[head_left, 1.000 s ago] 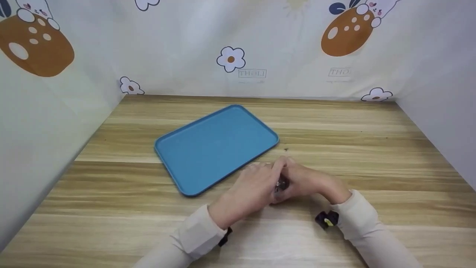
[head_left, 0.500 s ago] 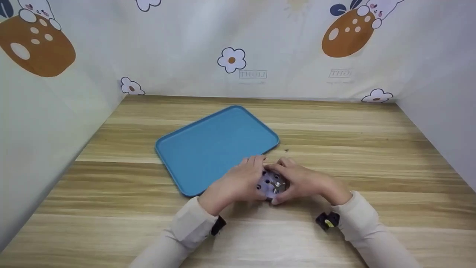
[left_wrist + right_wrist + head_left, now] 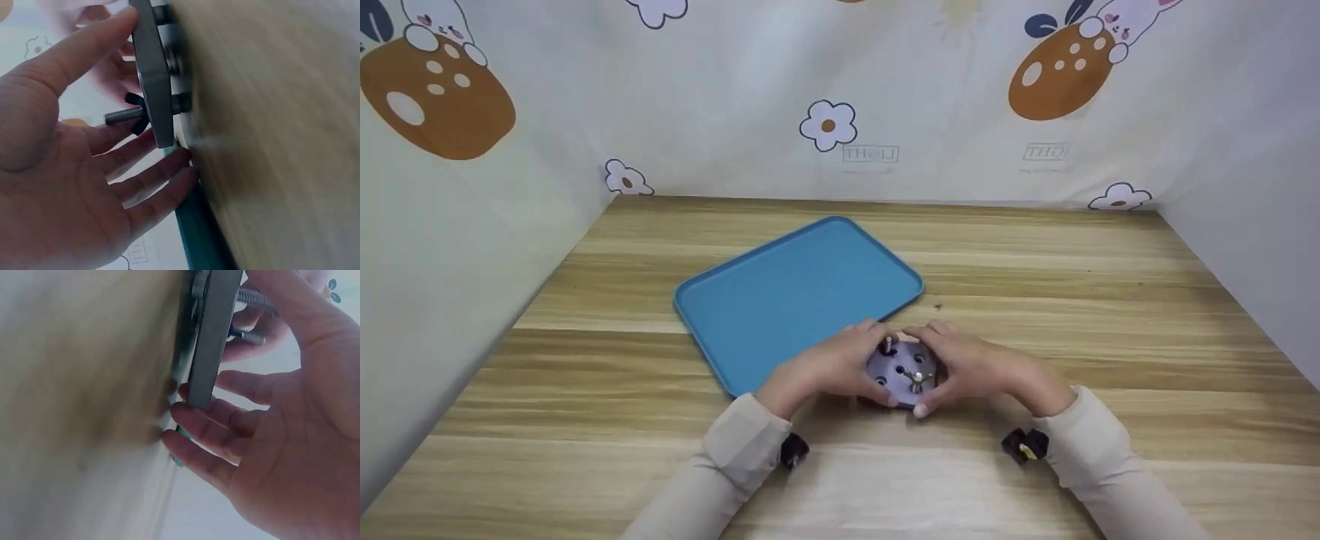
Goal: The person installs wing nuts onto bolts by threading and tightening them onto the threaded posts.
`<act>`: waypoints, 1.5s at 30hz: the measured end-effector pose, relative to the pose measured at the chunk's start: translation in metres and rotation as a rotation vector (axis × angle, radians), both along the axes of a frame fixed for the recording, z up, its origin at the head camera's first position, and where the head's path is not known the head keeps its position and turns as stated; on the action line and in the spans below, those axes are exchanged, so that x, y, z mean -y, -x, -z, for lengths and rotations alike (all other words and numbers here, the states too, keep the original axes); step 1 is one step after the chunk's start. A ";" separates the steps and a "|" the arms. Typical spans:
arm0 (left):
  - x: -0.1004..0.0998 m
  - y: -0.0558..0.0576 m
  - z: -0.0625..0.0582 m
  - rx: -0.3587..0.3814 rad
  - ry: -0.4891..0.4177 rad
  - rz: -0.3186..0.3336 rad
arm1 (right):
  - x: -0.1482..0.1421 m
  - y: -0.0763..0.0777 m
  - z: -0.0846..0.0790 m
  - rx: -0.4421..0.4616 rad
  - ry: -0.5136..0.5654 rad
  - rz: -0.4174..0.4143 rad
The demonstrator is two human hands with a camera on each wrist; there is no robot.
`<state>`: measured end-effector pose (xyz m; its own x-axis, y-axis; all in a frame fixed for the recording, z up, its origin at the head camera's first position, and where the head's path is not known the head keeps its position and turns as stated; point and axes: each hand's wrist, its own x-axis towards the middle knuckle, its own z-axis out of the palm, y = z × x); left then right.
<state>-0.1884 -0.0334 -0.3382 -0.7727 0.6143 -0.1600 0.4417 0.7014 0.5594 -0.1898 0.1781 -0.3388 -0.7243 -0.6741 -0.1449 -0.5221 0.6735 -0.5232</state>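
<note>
A grey metal plate (image 3: 901,391) with several holes is held low over the table between both hands. My left hand (image 3: 840,364) grips its left edge, thumb at the near side and fingers at the far side. My right hand (image 3: 979,371) holds the right edge in the same way. A brass-coloured wing nut (image 3: 917,379) sits on the plate's right part. On its far left is a black wing nut (image 3: 136,114), threaded on a bolt (image 3: 121,116) in the left wrist view. Bolt heads (image 3: 183,103) stick out underneath. In the right wrist view, threaded bolts (image 3: 247,336) rise from the plate.
A blue tray (image 3: 802,277) lies at an angle just behind my left hand. The wooden table (image 3: 1072,277) ends at a printed cloth wall (image 3: 735,97) at the back, with more walls at left and right. A small dark speck (image 3: 937,306) marks the wood.
My left hand has drawn back leftward from over the plate to its left edge, uncovering the plate's top and wing nuts. The right hand has stayed nearly in place.
</note>
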 end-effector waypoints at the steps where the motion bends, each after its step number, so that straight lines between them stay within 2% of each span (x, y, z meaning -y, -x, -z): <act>1: 0.000 0.000 0.001 0.002 0.008 -0.006 | -0.001 -0.001 -0.002 0.015 -0.008 0.011; 5: -0.001 -0.001 0.001 0.006 0.023 -0.018 | -0.006 -0.005 -0.016 0.057 -0.019 0.013; 10: -0.001 -0.002 0.000 -0.001 0.033 -0.010 | 0.000 -0.013 -0.035 -0.005 -0.006 -0.154; 14: -0.001 -0.001 0.000 -0.015 0.035 0.001 | 0.009 -0.019 -0.042 0.003 -0.068 -0.209; 20: -0.001 0.000 0.001 0.001 0.044 -0.003 | 0.012 -0.019 -0.042 -0.079 -0.098 -0.186; 26: -0.002 0.000 0.001 -0.003 0.059 0.003 | 0.012 -0.016 -0.039 -0.080 -0.120 -0.117; 29: -0.002 -0.001 0.000 -0.007 0.063 0.005 | 0.012 -0.015 -0.037 -0.100 -0.166 -0.071; 36: -0.002 -0.002 0.000 -0.023 0.046 0.020 | 0.014 -0.014 -0.033 -0.163 -0.250 -0.038; 39: -0.001 -0.001 0.000 -0.031 0.043 0.026 | 0.014 -0.013 -0.034 -0.134 -0.231 -0.033; 43: -0.001 -0.001 0.000 -0.021 0.049 0.021 | 0.008 -0.012 -0.038 -0.098 -0.132 -0.038; 45: -0.002 -0.001 0.000 -0.017 0.053 0.017 | 0.004 -0.012 -0.041 -0.112 -0.081 -0.053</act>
<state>-0.1874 -0.0318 -0.3377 -0.7649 0.6184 -0.1801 0.4629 0.7222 0.5140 -0.1778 0.1737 -0.2980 -0.7025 -0.7014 -0.1208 -0.6103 0.6810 -0.4046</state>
